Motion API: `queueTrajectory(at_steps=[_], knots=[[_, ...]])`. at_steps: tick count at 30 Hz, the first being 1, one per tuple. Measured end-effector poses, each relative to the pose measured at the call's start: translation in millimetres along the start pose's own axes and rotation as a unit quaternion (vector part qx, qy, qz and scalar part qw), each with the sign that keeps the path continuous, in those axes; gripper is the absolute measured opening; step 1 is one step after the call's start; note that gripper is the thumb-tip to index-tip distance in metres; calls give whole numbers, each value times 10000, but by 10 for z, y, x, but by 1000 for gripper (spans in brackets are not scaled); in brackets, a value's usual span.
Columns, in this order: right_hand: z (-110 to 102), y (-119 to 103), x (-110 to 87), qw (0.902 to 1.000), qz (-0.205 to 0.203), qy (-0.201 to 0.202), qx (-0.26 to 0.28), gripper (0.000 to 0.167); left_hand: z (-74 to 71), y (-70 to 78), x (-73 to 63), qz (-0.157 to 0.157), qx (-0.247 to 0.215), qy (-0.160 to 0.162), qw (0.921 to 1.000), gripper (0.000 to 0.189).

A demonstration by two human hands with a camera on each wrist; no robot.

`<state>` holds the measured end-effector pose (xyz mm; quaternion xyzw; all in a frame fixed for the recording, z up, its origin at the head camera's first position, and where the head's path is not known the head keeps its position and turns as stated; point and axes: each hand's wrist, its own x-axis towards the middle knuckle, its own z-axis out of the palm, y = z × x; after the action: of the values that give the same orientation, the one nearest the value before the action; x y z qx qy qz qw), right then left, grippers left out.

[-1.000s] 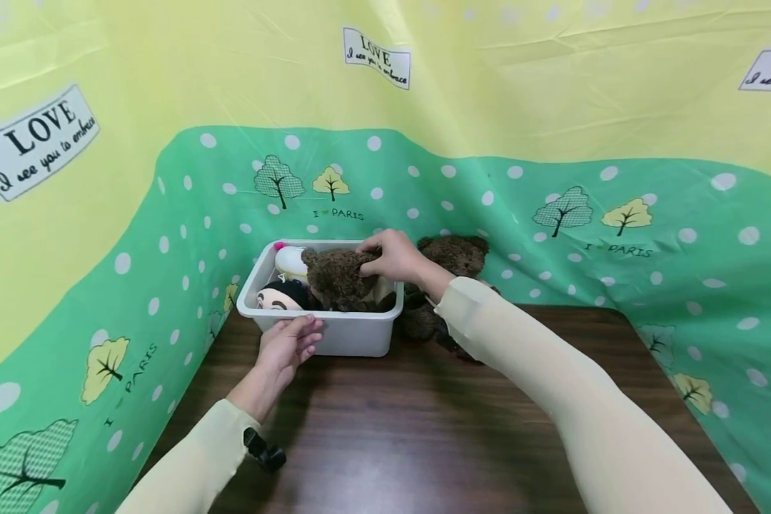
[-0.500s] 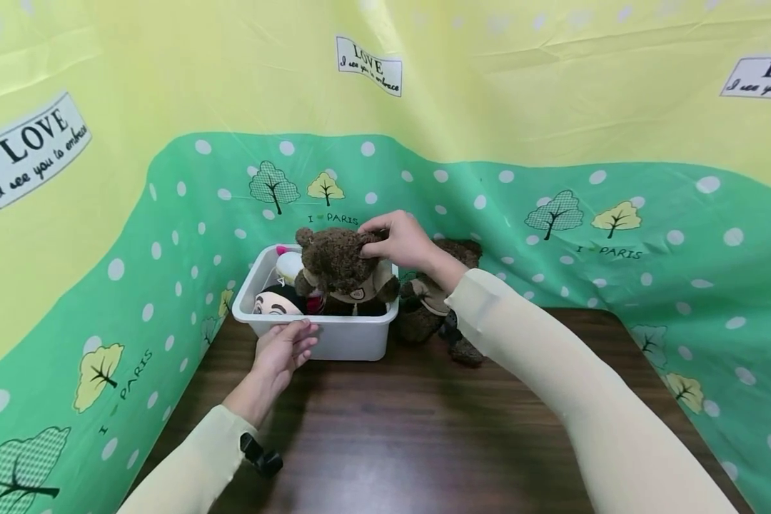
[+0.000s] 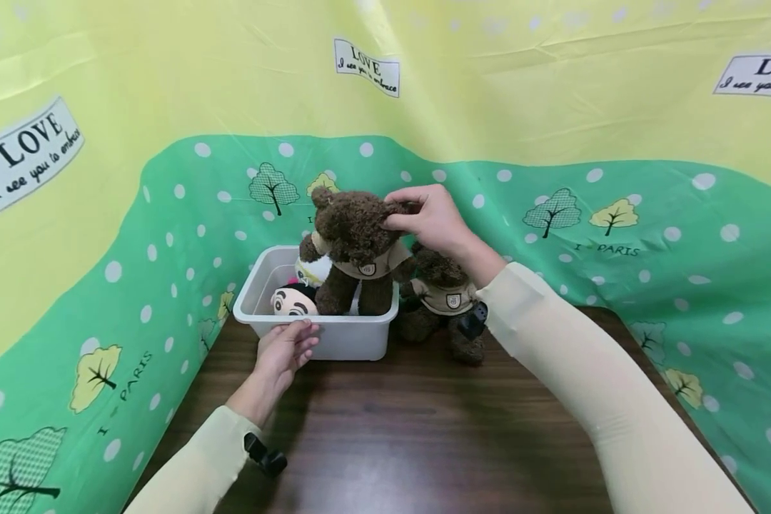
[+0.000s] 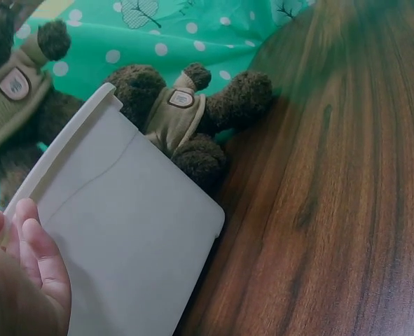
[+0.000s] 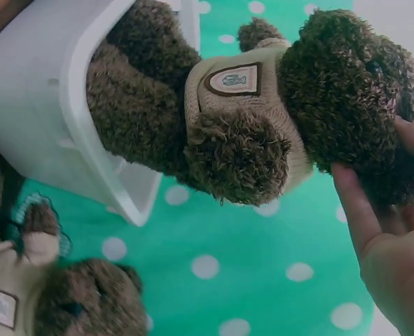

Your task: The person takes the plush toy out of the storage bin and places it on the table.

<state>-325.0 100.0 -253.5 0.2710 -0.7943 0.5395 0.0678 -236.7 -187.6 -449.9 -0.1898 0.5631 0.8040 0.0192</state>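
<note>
Partly inside bin (image 3: 353, 340): curly brown bear (image 3: 357, 235), tan sweater (image 3: 387, 263).

Soft glare pales the tabletop (image 3: 385, 457) in the bright head view, shadows faint.

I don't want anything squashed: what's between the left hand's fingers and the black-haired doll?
The bin's front wall. In the head view, the left hand holds its rim, fingers outside, and the doll lies inside.
</note>
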Motion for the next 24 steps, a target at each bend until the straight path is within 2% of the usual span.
queueTrajectory(at_steps=[7,10,17,24], knots=[[-293,-234,-46,9975,-87,393,578,30,11,14,13,-132,33,51,9999,19],[-447,-283,-98,9972,-76,488,568,28,15,12,16,-179,19,72,9998,19],[-825,-204,-321,9986,107,509,104,27,13,4,-2,-144,20,78,9999,22],[-1221,-12,-673,9948,466,698,-576,31,10,-7,-5,-121,37,50,9999,24]])
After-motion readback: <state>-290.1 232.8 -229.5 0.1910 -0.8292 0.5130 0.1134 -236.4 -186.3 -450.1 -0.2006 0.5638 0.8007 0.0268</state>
